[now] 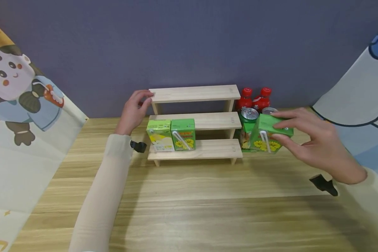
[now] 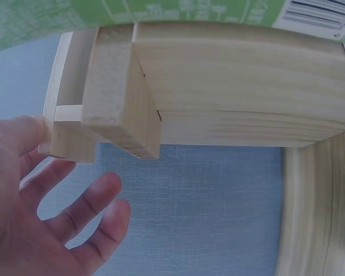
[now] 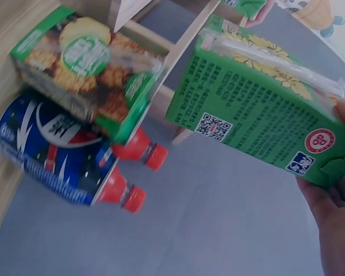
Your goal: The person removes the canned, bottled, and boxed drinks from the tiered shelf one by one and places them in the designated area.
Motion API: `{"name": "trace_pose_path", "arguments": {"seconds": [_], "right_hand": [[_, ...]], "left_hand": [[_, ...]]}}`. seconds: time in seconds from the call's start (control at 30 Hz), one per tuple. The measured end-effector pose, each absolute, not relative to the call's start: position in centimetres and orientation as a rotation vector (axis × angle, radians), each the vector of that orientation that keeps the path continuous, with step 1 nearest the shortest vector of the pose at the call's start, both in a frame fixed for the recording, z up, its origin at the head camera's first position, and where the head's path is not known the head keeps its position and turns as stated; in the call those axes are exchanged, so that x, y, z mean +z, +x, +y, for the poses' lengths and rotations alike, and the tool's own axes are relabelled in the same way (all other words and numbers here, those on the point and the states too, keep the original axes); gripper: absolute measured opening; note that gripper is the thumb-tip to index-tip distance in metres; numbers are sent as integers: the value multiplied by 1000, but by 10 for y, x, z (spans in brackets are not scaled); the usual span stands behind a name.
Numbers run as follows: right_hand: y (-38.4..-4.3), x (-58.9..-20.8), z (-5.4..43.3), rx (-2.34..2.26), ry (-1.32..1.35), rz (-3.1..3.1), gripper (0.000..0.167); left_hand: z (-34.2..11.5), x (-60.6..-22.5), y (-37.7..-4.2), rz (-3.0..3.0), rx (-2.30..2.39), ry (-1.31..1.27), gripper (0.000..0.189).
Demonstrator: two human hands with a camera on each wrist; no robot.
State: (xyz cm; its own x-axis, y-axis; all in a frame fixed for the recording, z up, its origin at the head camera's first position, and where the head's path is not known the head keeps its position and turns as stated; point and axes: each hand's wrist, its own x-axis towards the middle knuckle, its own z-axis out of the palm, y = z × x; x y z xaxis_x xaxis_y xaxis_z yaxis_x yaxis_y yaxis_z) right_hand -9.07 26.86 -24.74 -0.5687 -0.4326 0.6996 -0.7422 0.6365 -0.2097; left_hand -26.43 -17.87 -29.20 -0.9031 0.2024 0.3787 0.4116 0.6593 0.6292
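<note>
A three-tier wooden stand (image 1: 208, 151) stands against the back wall. With thumb and fingertips, my left hand (image 1: 134, 110) pinches the left end of its top tier; in the left wrist view the other fingers of the hand (image 2: 57, 213) spread loosely. My right hand (image 1: 318, 140) grips a green drink carton (image 1: 264, 131) with yellow flowers and a straw, raised and tilted right of the stand. On the bottom tier, a yellow-green drink carton (image 1: 160, 135) and another green drink carton (image 1: 183, 134) stand side by side at the left.
Right of the stand are red-capped bottles (image 1: 246, 99), cans with silver tops (image 1: 249, 114) and a green box with cookie pictures (image 3: 83, 60), partly hidden behind the held carton in the head view. Printed panels (image 1: 28, 87) flank the wood-grain tabletop (image 1: 182, 210).
</note>
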Motion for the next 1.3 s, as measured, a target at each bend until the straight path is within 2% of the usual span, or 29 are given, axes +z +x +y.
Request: {"name": "trace_pose_path", "arguments": {"seconds": [0.23,0.37,0.47,0.7,1.3], "right_hand": [[-91,-251,290,576,816,-2267,38],[-90,-260,303,568,744,-2292,28],[-92,-269,312,562,701,-2315,34],[-98,-293,330,607,632,-2399,39],[-113,-338,333,727,575,-2499,35]], "left_hand": [[-179,-292,-264,-2602,-1094,-498,35],[-179,-291,-263,-2606,-1093,-494,36],[-179,-291,-263,-2593,-1094,-504,36],[-180,-291,-262,-2574,-1085,-514,35],[-179,-290,-260,-2586,-1063,-510,35]]}}
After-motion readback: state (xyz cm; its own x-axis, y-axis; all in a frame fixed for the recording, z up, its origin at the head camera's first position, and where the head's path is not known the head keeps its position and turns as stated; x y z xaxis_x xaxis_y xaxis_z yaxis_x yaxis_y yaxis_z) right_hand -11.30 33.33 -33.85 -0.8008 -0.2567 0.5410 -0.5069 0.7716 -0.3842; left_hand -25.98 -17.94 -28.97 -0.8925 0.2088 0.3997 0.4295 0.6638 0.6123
